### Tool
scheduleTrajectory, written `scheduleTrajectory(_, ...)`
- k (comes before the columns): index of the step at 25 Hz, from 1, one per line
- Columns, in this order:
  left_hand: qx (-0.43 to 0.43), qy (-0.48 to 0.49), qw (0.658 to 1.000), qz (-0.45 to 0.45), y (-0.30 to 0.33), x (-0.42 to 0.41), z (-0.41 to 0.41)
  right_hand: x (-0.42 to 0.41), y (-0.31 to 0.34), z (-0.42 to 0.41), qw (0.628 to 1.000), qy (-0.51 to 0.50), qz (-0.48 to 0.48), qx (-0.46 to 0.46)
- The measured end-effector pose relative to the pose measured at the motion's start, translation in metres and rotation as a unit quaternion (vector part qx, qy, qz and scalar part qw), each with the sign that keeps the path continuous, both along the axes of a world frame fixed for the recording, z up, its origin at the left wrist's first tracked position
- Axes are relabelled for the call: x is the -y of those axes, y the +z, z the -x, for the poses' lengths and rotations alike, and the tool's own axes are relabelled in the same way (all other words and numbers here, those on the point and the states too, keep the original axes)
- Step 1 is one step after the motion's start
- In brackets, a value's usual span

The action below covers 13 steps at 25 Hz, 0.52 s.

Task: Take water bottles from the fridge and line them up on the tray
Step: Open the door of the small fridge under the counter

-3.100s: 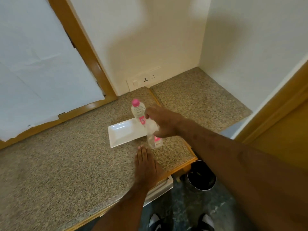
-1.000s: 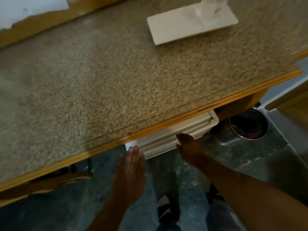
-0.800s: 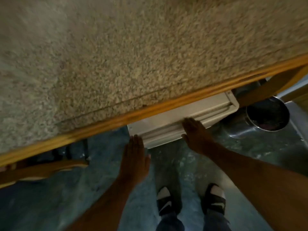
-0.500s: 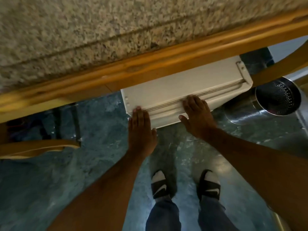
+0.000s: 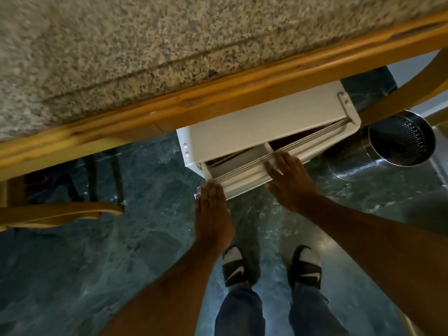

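1. Two hands meet on one fridge door [image 5: 244, 183], just right of centre frame, where the white mini fridge [image 5: 261, 122] sits tucked under the counter edge [image 5: 218, 98].
2. That door stands open only a crack, hinged at its right end, and the gap shows a white inner shelf and a dark cavity. No water bottles in sight from up here, and the tray sits out of frame too.
3. Right hand [image 5: 288, 180] lies over the door's top edge, its fingers [image 5: 278, 161] hooked onto the seal and the thumb down the front face. It grips the door itself and nothing else.
4. Left hand [image 5: 213, 214] lies flat and spread, its fingertips [image 5: 211, 187] touching the door's near left corner. It pushes or steadies, and it holds nothing.
5. Bottles, by my judgement, sit inside behind that door, so both sets of fingers are a full door-swing away from them.
6. Risks now! Fingertips on the seal could get pinched if the door springs back shut.
7. Swing it wide and it comes toward the sandalled feet [image 5: 271, 265] at lower centre, so the person may need to step back.
8. Steel perforated bin [image 5: 388, 146] stands at right, close to the hinge side, and a careless elbow could knock it.
9. Reaching blind under the wooden counter lip, a bottle could also catch the shelf and topple.
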<state>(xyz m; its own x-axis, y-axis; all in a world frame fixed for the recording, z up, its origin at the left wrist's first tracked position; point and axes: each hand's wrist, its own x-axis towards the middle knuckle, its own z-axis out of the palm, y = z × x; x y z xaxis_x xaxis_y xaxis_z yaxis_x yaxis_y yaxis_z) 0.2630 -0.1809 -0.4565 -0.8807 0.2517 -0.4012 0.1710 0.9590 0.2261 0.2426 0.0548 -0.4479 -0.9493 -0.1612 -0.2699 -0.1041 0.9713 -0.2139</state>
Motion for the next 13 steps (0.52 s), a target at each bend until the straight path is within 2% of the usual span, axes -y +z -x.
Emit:
scheduleTrajectory(3, 0.005, -0.035, 0.999, 0.009, 0.002, -0.007, -0.047, -0.013, 0.0, -0.027, 1.0, 0.019, 0.0, 0.009)
scheduleTrajectory(6, 0.0, -0.048, 0.999, 0.012, 0.0, -0.003, -0.075, -0.027, 0.002, -0.05, 1.0, -0.002, 0.029, 0.005)
scheduleTrajectory(8, 0.015, -0.09, 0.996, -0.006, -0.003, 0.003, -0.086, -0.036, 0.002, -0.067, 0.999, -0.02, 0.042, 0.0)
scheduleTrajectory(10, 0.029, -0.121, 0.992, -0.02, -0.007, 0.006, -0.089, -0.041, 0.001, -0.083, 0.997, -0.043, 0.058, -0.024)
scheduleTrajectory(13, 0.049, -0.115, 0.992, -0.01, -0.014, 0.001, -0.079, -0.05, -0.003, -0.104, 0.992, -0.085, 0.06, -0.071)
